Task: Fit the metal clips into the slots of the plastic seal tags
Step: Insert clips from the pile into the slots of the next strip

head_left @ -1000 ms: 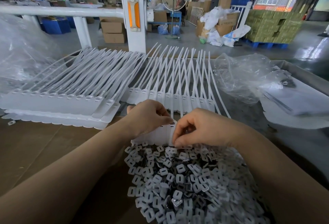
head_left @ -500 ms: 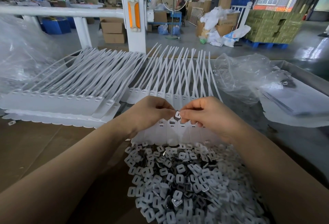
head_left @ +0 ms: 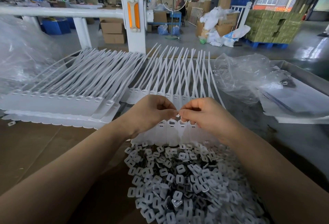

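Above a row of flat white plastic tags (head_left: 175,132), the left hand (head_left: 149,115) and right hand (head_left: 204,115) meet fingertip to fingertip, both pinching one small clip (head_left: 177,115), mostly hidden by the fingers. Each tag head has a small rectangular slot. Nearer lies a heap of squarish clips (head_left: 181,179), white with dark metal showing. Long thin tag tails (head_left: 178,70) fan away on brown cardboard (head_left: 44,149); crinkled clear bags (head_left: 245,77) sit right.

Matt white plastic seal tags (head_left: 175,132) lay on dull brown cardboard (head_left: 44,152), crinkled glossy clear film (head_left: 243,75) at two o'clock.
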Motion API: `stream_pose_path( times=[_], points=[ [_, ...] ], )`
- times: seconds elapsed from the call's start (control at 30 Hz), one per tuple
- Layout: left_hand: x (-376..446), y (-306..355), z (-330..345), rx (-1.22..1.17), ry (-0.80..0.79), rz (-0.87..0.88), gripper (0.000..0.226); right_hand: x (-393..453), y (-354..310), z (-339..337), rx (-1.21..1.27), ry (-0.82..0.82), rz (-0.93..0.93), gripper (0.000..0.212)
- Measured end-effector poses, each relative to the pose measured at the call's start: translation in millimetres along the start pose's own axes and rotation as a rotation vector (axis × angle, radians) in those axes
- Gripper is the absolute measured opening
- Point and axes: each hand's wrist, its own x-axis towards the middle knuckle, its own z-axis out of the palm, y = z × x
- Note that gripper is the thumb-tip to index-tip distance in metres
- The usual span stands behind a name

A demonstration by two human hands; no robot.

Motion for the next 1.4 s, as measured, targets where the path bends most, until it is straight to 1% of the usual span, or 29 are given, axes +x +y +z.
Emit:
stream_pose_path(
  times=[0.1, 0.2, 0.23, 0.3, 0.4, 0.47, 0.6, 0.77, 0.83, 1.0, 1.2, 1.4],
  points=[
    [1.2, -1.9, 1.3, 0.038, 0.008, -0.013, 0.003, -0.1, 0.1, 0.7, -0.036, -0.023, 0.004, 0.006],
    [2.2, -2.5, 0.5, 0.058, 0.023, -0.014, 0.005, -0.2, 0.6, 1.7, -0.018, -0.021, 0.011, 0.006],
    [2.6, -2.8, 0.0, 0.103, 0.032, -0.011, 0.006, 0.0, 0.8, 1.8, -0.010, -0.011, 0.015, 0.006],
    [3.9, -3.7, 0.2, 0.273, 0.034, -0.003, 0.008, 0.2, 0.8, 1.9, -0.002, 0.016, 0.023, 0.006],
    [4.8, -5.6, 3.8, 0.459, -0.006, 0.003, 0.009, 0.8, 0.1, 2.0, -0.007, 0.042, 0.031, 0.006],
    [5.9, -6.1, 6.4, 0.515, -0.018, 0.013, 0.006, 0.6, 0.1, 2.3, -0.009, 0.048, 0.034, 0.007],
    [8.7, -5.2, 9.0, 0.604, -0.042, 0.036, 0.007, 1.0, 1.0, 2.4, -0.004, 0.049, 0.049, 0.009],
    [10.3, -1.5, 10.6, 0.703, -0.053, 0.040, 0.010, 2.1, 1.7, 2.7, -0.004, 0.046, 0.047, 0.007],
    [10.5, 0.3, 10.0, 0.702, -0.042, 0.032, 0.013, 1.7, 1.3, 2.6, -0.005, 0.042, 0.049, 0.006],
    [13.6, 1.5, 11.4, 0.619, 0.007, -0.095, 0.012, 0.7, -1.3, 2.6, -0.008, 0.034, 0.046, 0.005],
    [14.3, -3.1, 11.1, 0.378, 0.061, -0.257, 0.014, 1.0, -0.9, 3.2, -0.008, 0.025, 0.029, 0.004],
    [16.2, -6.9, 11.2, 0.293, 0.070, -0.310, 0.016, 1.3, -0.1, 3.2, -0.049, -0.013, -0.014, 0.008]
  ],
)
